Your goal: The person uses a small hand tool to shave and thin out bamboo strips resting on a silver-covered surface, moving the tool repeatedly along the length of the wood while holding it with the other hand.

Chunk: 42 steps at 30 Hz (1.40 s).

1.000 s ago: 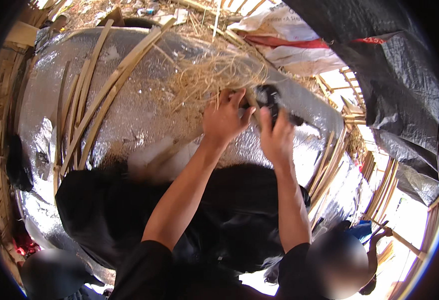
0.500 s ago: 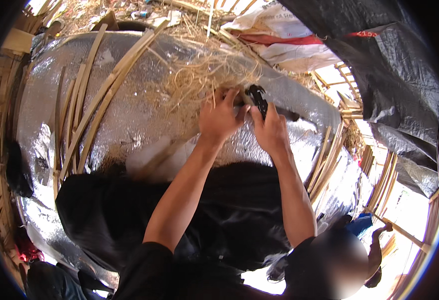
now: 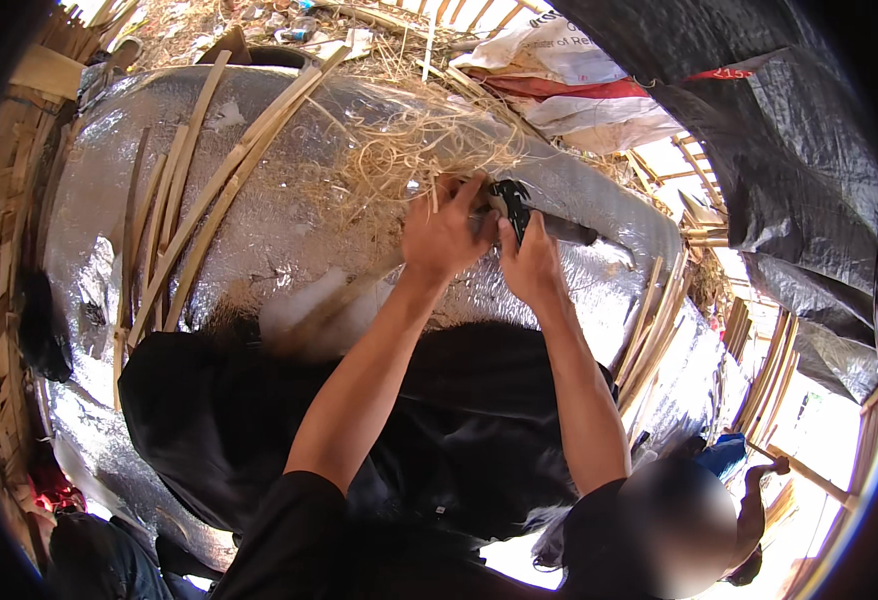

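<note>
My right hand (image 3: 534, 262) is closed round a black hand tool (image 3: 510, 205) with an uneven, hooked-looking top; its exact kind does not show. Close beside it on the left, my left hand (image 3: 443, 232) has its fingers bent over something dark and mostly hidden, at the edge of a heap of thin, curly wood shavings (image 3: 389, 160). The two hands nearly touch. Just right of the tool, a dark, flat, bar-like piece (image 3: 569, 230) lies on the shiny silver sheet (image 3: 289, 240) spread before me.
Long split bamboo strips (image 3: 229, 170) lie on the sheet at left, with more strips (image 3: 654, 325) at right. White and red sacks (image 3: 579, 90) lie at the back; a black tarpaulin (image 3: 799, 130) hangs at right. Another person (image 3: 679, 525) is close by at lower right.
The black tool and my right hand have shifted slightly left and down, closer to my left hand. More of the dark bar-like piece shows. The view has tilted a little.
</note>
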{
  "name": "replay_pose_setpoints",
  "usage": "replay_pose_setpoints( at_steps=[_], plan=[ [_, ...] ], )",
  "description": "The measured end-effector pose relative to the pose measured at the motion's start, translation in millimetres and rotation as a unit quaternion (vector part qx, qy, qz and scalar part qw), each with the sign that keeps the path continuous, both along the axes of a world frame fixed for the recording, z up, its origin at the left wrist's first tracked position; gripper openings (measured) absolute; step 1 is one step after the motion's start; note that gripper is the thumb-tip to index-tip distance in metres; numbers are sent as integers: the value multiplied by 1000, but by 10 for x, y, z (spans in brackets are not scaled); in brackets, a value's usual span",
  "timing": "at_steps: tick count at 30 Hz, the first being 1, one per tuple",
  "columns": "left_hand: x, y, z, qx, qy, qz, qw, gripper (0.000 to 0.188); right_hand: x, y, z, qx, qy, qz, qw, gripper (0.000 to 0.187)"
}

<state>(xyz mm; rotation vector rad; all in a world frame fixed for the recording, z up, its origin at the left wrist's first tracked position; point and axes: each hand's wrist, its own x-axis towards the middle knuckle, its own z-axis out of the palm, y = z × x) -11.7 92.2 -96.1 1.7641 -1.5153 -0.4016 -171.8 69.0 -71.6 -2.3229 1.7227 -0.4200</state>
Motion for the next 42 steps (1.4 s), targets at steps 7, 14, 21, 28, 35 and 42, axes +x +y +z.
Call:
replay_pose_setpoints(
  at_steps=[7, 14, 21, 28, 35, 42],
  plan=[
    [86, 37, -81, 4, 26, 10, 1000, 59, 217, -12, 268, 94, -27, -37, 995, 44],
    [106, 14, -128, -12, 15, 8, 1000, 61, 273, 2, 482, 143, -52, -80, 985, 48],
    [82, 25, 21, 17, 53, 2, 998, 61, 199, -36, 230, 140, -12, -40, 989, 48],
    [85, 10, -24, -14, 34, 9, 999, 63, 205, -107, 343, 114, -38, -14, 993, 48],
    [5, 3, 50, -14, 28, -8, 999, 54, 97, -110, 184, 126, -5, -28, 992, 57],
    [191, 58, -14, -13, -5, 16, 1000, 30, 60, 18, 588, 138, -99, -123, 978, 58]
  ],
)
